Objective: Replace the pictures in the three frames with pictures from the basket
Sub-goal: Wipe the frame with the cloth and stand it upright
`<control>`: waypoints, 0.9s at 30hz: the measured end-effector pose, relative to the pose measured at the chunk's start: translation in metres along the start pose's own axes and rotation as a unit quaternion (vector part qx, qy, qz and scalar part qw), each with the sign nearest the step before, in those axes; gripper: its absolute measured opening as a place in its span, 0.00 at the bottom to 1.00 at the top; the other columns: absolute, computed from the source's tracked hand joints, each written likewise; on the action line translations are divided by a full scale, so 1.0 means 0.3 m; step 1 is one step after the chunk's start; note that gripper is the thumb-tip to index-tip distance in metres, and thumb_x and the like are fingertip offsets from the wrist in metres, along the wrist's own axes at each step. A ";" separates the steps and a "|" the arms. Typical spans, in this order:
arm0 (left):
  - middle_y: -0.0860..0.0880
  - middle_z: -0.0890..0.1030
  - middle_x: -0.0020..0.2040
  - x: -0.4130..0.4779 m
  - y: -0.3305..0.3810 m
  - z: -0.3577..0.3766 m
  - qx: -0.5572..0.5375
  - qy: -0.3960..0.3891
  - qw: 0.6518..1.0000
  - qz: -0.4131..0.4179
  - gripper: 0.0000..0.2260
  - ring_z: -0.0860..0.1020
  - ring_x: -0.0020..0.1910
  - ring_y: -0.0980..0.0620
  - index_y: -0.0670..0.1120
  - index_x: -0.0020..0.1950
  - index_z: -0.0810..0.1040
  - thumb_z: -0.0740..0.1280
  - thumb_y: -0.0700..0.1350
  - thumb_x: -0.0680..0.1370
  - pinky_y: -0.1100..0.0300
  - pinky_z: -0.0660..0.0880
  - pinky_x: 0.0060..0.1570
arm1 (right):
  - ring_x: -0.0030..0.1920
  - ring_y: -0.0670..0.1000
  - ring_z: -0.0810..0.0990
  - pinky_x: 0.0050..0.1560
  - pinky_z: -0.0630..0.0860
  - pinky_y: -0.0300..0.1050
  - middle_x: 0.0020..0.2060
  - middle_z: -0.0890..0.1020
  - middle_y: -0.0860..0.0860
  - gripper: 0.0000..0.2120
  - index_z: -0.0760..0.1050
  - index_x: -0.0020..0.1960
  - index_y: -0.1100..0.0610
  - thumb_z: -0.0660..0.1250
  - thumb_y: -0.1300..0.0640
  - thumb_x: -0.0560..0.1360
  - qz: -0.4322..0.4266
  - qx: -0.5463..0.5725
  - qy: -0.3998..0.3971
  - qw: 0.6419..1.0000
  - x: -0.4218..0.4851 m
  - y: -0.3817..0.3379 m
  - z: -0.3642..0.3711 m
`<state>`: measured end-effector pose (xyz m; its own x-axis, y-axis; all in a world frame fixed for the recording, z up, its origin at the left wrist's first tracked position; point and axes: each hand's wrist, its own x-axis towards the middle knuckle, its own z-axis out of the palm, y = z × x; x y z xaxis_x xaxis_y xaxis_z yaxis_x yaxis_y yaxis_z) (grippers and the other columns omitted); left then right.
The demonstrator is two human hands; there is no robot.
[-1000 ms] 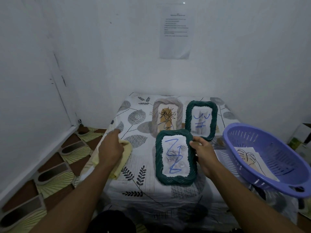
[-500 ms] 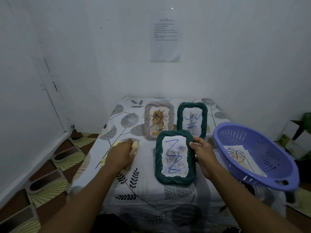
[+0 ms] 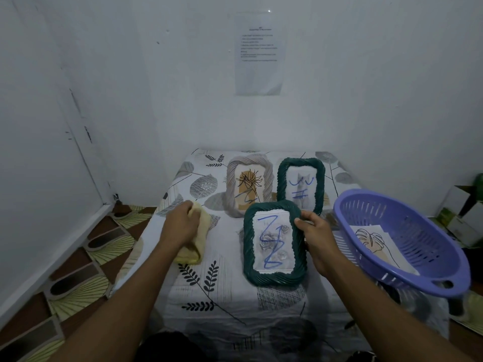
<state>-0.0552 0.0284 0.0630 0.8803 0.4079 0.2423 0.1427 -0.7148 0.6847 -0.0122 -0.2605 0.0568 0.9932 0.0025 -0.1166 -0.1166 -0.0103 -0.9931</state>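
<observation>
The right hand (image 3: 317,240), centre right, holds the near green frame (image 3: 274,242) tilted up off the leaf-print tablecloth (image 3: 209,283), thumb over the front of its right edge and fingers curled behind. Its picture carries a blue scribble, no words. Behind it stand a grey frame (image 3: 249,184) and a second green frame (image 3: 300,184), both scribbled in blue. At centre left, the left hand (image 3: 180,226) has its fingers curled into a yellow cloth (image 3: 194,246). The purple basket (image 3: 418,226), at the right edge, holds a leaf drawing (image 3: 376,239). The printed sheet (image 3: 258,50) on the wall, top centre, is too small to read.
</observation>
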 end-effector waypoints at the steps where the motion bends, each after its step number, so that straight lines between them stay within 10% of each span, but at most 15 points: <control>1: 0.45 0.76 0.41 0.002 0.055 -0.013 -0.042 0.008 0.999 0.023 0.09 0.73 0.41 0.46 0.44 0.41 0.71 0.60 0.45 0.80 0.55 0.69 0.40 | 0.54 0.56 0.79 0.53 0.75 0.54 0.55 0.81 0.54 0.09 0.76 0.59 0.56 0.63 0.60 0.80 -0.006 0.002 0.000 1.000 0.000 -0.006 0.005; 9: 0.51 0.81 0.52 -0.114 0.297 0.105 -0.146 -0.144 0.966 0.160 0.10 0.76 0.41 0.60 0.46 0.55 0.82 0.62 0.45 0.80 0.63 0.71 0.44 | 0.50 0.54 0.81 0.52 0.76 0.52 0.48 0.82 0.50 0.07 0.77 0.48 0.51 0.63 0.61 0.80 -0.005 0.042 -0.006 0.999 -0.033 -0.024 0.021; 14: 0.50 0.74 0.57 -0.145 0.248 0.220 -0.026 -0.143 0.971 0.189 0.20 0.69 0.58 0.48 0.53 0.57 0.81 0.53 0.51 0.74 0.46 0.68 0.59 | 0.50 0.60 0.83 0.52 0.80 0.55 0.50 0.84 0.57 0.07 0.79 0.55 0.57 0.64 0.60 0.79 0.015 0.058 0.000 0.998 -0.034 -0.016 0.000; 20: 0.47 0.71 0.64 -0.165 0.236 0.243 0.097 -0.029 0.948 0.303 0.13 0.65 0.63 0.47 0.45 0.60 0.75 0.63 0.43 0.76 0.47 0.68 0.61 | 0.52 0.58 0.82 0.53 0.79 0.56 0.52 0.82 0.56 0.10 0.75 0.60 0.58 0.63 0.60 0.80 0.017 0.076 -0.010 0.997 -0.048 -0.024 0.020; 27: 0.53 0.49 0.79 -0.196 0.155 0.245 0.116 -0.123 0.915 0.366 0.26 0.46 0.77 0.56 0.50 0.78 0.50 0.39 0.58 0.81 0.53 0.44 0.75 | 0.46 0.59 0.83 0.47 0.81 0.53 0.49 0.84 0.59 0.08 0.77 0.57 0.61 0.62 0.62 0.80 0.007 0.109 0.001 0.994 -0.015 -0.072 0.026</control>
<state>-0.0671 -0.0707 0.0301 0.8501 -0.3476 0.3957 -0.4584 -0.8583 0.2308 -0.0141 -0.2525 0.0787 0.9914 0.0017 -0.1310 -0.1286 0.2062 -0.9700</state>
